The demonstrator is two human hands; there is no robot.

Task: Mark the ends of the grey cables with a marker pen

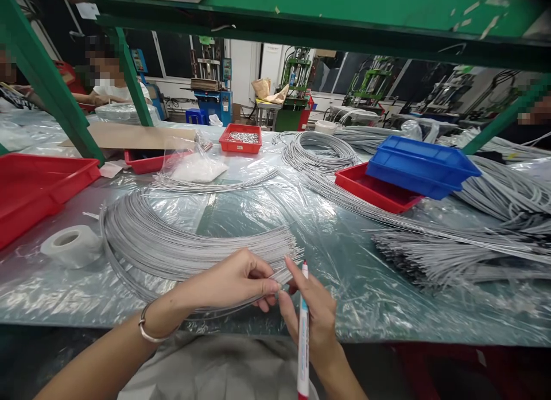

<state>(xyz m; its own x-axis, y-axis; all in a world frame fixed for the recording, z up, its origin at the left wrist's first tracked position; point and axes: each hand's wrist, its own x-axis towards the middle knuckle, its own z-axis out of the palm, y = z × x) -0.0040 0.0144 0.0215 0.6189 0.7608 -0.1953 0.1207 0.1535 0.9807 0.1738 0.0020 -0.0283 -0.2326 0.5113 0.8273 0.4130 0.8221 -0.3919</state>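
Note:
A large curved bundle of grey wires lies on the plastic-covered table in front of me. My left hand is closed, pinching the cut ends of the bundle near the front edge. My right hand meets it at the wire ends, with a red-tipped marker pen held along its palm and its fingers touching the wire tips.
A roll of white tape sits at the left. Red trays and a blue bin stand around. More grey wire bundles lie right and behind. Green frame posts rise left; a person sits far left.

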